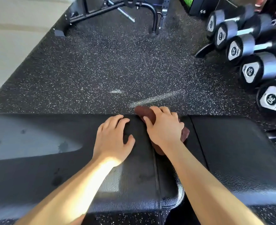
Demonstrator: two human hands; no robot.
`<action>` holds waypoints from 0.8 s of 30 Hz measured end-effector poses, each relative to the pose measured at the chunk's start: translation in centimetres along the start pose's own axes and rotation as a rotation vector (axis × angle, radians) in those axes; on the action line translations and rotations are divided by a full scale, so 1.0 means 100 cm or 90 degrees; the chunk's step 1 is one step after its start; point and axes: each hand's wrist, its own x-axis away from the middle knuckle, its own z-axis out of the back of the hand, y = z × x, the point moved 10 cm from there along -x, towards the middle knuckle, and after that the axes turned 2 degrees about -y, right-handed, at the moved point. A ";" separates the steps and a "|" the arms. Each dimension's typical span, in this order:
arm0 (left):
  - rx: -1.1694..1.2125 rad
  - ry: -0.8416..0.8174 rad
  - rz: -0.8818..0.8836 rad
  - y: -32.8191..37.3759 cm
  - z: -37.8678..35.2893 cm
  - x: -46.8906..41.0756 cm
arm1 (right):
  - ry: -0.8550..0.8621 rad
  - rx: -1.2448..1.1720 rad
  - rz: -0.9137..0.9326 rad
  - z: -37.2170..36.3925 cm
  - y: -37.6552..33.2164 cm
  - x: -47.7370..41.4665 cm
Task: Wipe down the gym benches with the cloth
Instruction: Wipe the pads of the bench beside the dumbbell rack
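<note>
A: Where the black bench pad (150, 184) meets its seam, where is the brown cloth (147, 113)?

B: At the pad's far edge, bunched under the closed right hand (164, 127). Soft, light; grip mid-bundle. Left hand (113, 138) lies flat, splayed, holding nothing.

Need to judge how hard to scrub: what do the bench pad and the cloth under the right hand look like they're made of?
Bench pad: looks like black vinyl or faux leather, going by the pebbled grain, slight sheen and a stitched seam. Cloth: soft reddish-brown fabric, matte and bunched under the right hand, possibly microfiber or terry; the weave is too blurred to tell.
</note>
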 end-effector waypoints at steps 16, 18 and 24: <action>0.013 -0.003 0.013 -0.001 0.001 -0.001 | -0.032 0.001 -0.007 0.003 -0.005 0.000; 0.023 -0.018 0.014 -0.001 0.001 0.000 | -0.042 -0.004 -0.005 0.005 -0.005 0.001; 0.010 -0.103 -0.048 -0.010 0.004 0.007 | -0.064 0.005 -0.029 0.010 -0.002 0.045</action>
